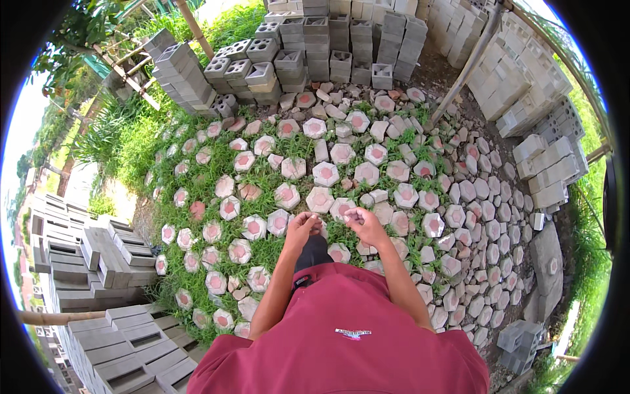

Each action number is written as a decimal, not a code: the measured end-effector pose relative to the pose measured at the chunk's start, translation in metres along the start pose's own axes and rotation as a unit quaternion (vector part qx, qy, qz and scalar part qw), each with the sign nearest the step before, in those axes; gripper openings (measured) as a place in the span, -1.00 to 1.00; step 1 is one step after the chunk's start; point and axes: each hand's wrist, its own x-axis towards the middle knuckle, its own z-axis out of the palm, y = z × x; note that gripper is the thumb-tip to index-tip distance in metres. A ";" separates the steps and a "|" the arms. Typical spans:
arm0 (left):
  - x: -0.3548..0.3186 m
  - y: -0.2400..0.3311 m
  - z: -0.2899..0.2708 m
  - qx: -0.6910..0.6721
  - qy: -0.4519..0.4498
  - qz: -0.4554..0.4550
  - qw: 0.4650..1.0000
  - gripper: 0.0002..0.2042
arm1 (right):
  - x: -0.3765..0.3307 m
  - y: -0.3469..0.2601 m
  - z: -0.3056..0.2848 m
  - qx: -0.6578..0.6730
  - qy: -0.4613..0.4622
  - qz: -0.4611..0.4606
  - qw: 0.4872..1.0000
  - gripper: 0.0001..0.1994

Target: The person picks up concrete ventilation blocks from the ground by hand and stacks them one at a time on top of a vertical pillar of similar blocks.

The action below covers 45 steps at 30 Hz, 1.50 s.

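Note:
In front of my body, over the stone-paved ground, both hands are raised close to each other with a small gap between them. My left hand [304, 230] has its fingers curled in toward the thumb. Opposite it, my right hand [367, 226] is pinched, thumb against fingertips. Anything small inside either hand is too hidden to make out. Below the hands lie hexagonal paving stones [319, 199] with reddish centres, set among grass. Neither hand touches a paver.
Grey hollow blocks [289, 62] stand stacked at the back, with more block stacks [554, 164] on the right. Long grey concrete pieces [125, 348] are piled at the lower left. A slanted wooden pole [469, 65] rises at the back right. Loose rubble [459, 164] makes the footing uneven.

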 end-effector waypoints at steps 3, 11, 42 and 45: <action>0.065 0.016 0.000 -0.022 -0.014 -0.050 0.998 -0.82 | 0.048 0.013 -0.012 0.013 0.022 0.043 0.999 -0.72; 0.270 0.123 -0.018 0.028 -0.088 -0.025 0.995 -0.81 | 0.214 0.019 -0.063 0.030 0.153 0.059 0.986 -0.76; 0.690 0.238 0.002 0.032 0.039 -0.118 0.992 -0.80 | 0.628 0.066 -0.251 0.000 0.092 0.241 0.966 -0.58; 0.755 0.243 0.037 0.037 0.016 -0.109 0.993 -0.81 | 0.685 0.072 -0.276 0.096 0.083 0.286 0.950 -0.53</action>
